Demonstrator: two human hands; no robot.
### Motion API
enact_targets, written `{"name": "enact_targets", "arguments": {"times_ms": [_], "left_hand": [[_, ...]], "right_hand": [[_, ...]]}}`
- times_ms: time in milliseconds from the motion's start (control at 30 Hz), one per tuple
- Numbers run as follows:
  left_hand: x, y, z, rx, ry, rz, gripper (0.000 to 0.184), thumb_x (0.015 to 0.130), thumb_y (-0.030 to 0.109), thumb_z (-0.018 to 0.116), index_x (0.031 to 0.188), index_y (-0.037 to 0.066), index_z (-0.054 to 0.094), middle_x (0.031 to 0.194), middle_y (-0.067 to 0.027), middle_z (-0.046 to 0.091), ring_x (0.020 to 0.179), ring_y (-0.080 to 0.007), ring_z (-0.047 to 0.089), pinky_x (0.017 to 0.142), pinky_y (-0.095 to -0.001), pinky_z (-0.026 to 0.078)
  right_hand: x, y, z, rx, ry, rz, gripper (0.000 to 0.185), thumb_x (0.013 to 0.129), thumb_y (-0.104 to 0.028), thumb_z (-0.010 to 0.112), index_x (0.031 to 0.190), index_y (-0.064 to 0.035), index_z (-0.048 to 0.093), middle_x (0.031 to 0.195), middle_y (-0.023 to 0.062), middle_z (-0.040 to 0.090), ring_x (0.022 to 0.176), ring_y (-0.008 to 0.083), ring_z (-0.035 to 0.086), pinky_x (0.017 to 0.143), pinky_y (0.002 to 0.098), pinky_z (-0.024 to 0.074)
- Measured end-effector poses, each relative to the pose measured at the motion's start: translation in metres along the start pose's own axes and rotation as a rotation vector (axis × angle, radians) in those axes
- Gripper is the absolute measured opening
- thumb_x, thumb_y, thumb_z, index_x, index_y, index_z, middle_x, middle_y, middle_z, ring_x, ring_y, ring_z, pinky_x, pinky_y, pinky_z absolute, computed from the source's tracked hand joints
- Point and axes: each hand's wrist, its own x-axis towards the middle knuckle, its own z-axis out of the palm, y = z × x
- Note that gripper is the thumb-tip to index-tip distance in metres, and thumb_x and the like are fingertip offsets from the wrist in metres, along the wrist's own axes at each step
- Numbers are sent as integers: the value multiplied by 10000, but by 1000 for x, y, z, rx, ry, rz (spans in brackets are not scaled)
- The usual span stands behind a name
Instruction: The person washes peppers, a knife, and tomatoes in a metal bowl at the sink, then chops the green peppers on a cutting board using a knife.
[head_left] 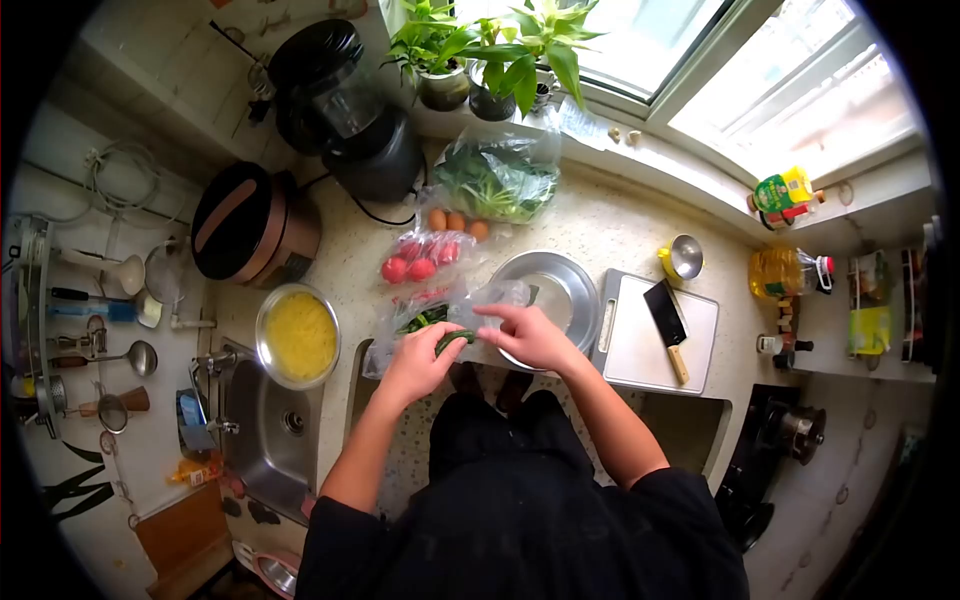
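My left hand (420, 366) is closed around a green pepper (455, 340), one end of which sticks out past the thumb and fingers. Just to its right, my right hand (538, 338) has its index finger stretched toward the pepper and its fingers apart; its fingertips are close to the pepper's end. Beneath and behind both hands lies a clear plastic bag (372, 358) with more green peppers (422, 318) in it. Partly behind my right hand stands a wide metal basin (583, 290), with a small green piece at its left side.
Right: cutting board (640, 345) with a cleaver (665, 312), small metal bowl (686, 257), oil bottle (780, 272). Behind: bagged red vegetables (420, 268), eggs (456, 222), bagged leafy greens (500, 178). Left: bowl of yellow shreds (300, 336), sink (265, 440), rice cooker (250, 225).
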Motion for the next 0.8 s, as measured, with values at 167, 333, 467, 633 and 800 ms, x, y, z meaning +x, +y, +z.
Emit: {"name": "enact_targets", "arguments": {"times_ms": [167, 333, 467, 633, 800], "left_hand": [[-10, 32, 0, 257, 189, 346, 224, 952, 289, 646, 1090, 114, 675, 980, -123, 703, 827, -376, 669, 696, -438, 550], [-17, 63, -15, 358, 56, 344, 195, 964, 282, 619, 1072, 128, 670, 958, -125, 703, 854, -369, 675, 710, -446, 548], [-13, 66, -14, 290, -46, 421, 188, 959, 239, 623, 1055, 86, 678, 950, -149, 699, 863, -366, 667, 740, -432, 532], [-7, 74, -14, 91, -241, 388, 202, 974, 237, 601, 1079, 79, 670, 952, -159, 700, 879, -369, 670, 758, -409, 530], [-2, 65, -3, -86, -310, 369, 207, 1006, 231, 576, 1094, 61, 655, 897, -117, 687, 797, -272, 663, 723, -360, 516]], "right_hand": [[-26, -12, 0, -460, 72, -254, 322, 932, -375, 694, 1109, -107, 663, 627, 173, 601, 614, 374, 645, 554, 464, 485], [-36, -23, -10, -459, 29, -291, 273, 947, -345, 676, 936, -83, 602, 633, 169, 598, 607, 405, 617, 536, 481, 463], [-50, -30, -24, -305, -60, -260, 315, 982, -342, 624, 883, -46, 584, 674, 204, 608, 657, 430, 622, 581, 499, 469], [-57, -21, -26, 66, -97, -314, 310, 1008, -274, 600, 856, -4, 602, 686, 216, 600, 660, 416, 599, 602, 451, 469], [-67, -23, -27, 227, -63, -293, 312, 1030, -243, 570, 845, 3, 624, 674, 132, 610, 606, 266, 593, 595, 384, 465]]}}
